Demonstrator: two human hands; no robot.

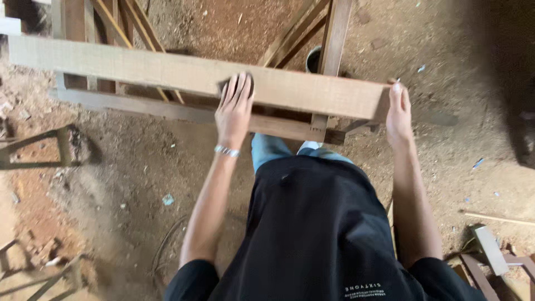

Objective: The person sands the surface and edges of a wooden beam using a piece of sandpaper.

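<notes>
The left hand [234,108] lies flat, fingers stretched, on the face of a long wooden beam [167,72], pressing a small dark piece, perhaps sandpaper [225,85]. The right hand [398,111] closes around the beam's right end. The beam rests on a wooden frame [312,125] that serves as a bench, above the dusty floor [139,161]. The face looks pale and even already, so the rubbing seems well advanced; how much remains I cannot tell. The long axis runs left to right, its right end slightly lower in the picture.
</notes>
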